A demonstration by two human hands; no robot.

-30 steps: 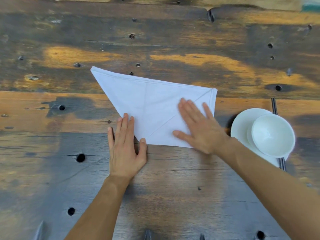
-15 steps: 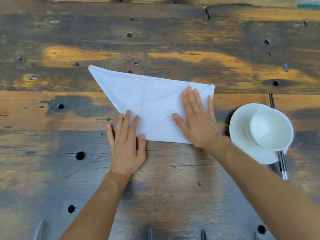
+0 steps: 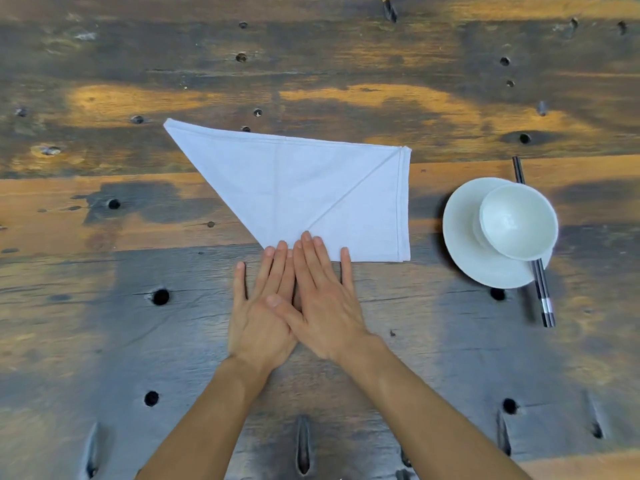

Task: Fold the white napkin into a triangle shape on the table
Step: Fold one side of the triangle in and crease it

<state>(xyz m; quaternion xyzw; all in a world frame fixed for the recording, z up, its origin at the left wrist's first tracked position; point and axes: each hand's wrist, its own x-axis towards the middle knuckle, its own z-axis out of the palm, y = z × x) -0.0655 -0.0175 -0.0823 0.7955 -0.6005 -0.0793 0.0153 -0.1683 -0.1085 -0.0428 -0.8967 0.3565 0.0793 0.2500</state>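
The white napkin (image 3: 311, 195) lies flat on the wooden table (image 3: 104, 323), partly folded: a long point reaches up-left and a folded flap forms a straight right edge. My left hand (image 3: 261, 313) rests flat on the table just below the napkin's lower corner, fingers apart. My right hand (image 3: 322, 306) lies flat too, overlapping the left hand, with its fingertips touching the napkin's lower edge. Neither hand grips anything.
A white bowl (image 3: 517, 221) sits on a white saucer (image 3: 467, 251) to the right of the napkin, with a pair of dark chopsticks (image 3: 543, 296) under them. The tabletop has several dark holes and slots.
My right hand has slid off the napkin's right flap, down and left, onto my left hand. My left hand has shifted right and slightly down. The napkin now lies uncovered.
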